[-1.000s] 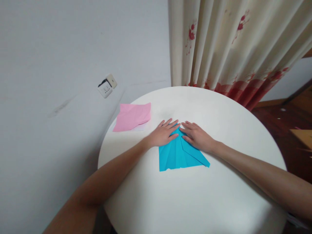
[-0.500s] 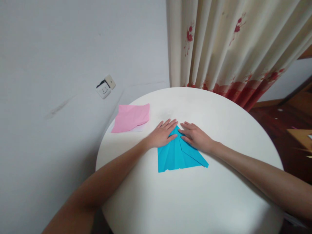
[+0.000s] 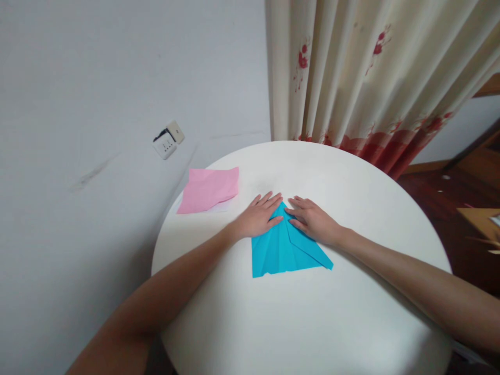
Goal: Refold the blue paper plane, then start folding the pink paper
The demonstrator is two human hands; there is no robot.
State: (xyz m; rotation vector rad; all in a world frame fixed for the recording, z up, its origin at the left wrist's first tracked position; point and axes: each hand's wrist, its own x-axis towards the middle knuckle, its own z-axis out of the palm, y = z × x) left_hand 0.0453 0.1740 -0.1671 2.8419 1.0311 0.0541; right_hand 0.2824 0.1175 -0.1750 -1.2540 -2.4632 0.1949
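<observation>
A blue sheet of paper [image 3: 279,252] lies on the white round table, creased lengthwise, with its right side folded over into a slanting flap. Its top comes to a point between my hands, and its bottom edge is slightly ragged. My left hand [image 3: 260,216] rests flat on the paper's upper left, fingers stretched out. On the upper right side, over the folded flap, lies my right hand [image 3: 312,221], its fingers extended toward the tip. Both palms cover parts of the paper's slanted edges.
Pink paper [image 3: 211,188] lies at the table's far left, over a whitish sheet. The round table [image 3: 312,317] stands close to a wall with a socket [image 3: 164,146]. A patterned curtain [image 3: 344,78] hangs behind it. Part of a wooden surface [image 3: 478,224] shows at the right.
Both hands stay in nearly the same place on the blue paper. The whole view has shifted very slightly; nothing else visibly differs.
</observation>
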